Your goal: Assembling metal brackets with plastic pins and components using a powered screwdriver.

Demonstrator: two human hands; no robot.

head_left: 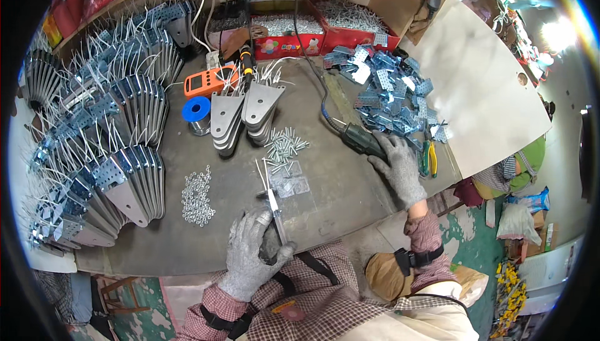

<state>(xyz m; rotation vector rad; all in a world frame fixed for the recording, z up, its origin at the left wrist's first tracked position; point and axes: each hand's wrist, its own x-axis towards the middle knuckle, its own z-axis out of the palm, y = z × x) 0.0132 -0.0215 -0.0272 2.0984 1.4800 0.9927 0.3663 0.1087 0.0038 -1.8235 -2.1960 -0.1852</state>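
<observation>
- Two gloved hands: left hand (250,256) at 6 o'clock, right hand (400,169) at 3 o'clock.
- One orange meter (209,80) at 11 o'clock.
- One blue wire spool (197,111).
- Two red boxes (287,44) at 12 o'clock.
- Two short stacks of metal plates (244,116).

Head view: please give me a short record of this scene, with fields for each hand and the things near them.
left hand: gloved, holds a metal plate edge-up at the bench edge
right hand: gloved, grips a green power tool lying on the bench
between hands: loose screws, pile of washers
left side: stacked finished plates
right side: heap of perforated brackets
</observation>
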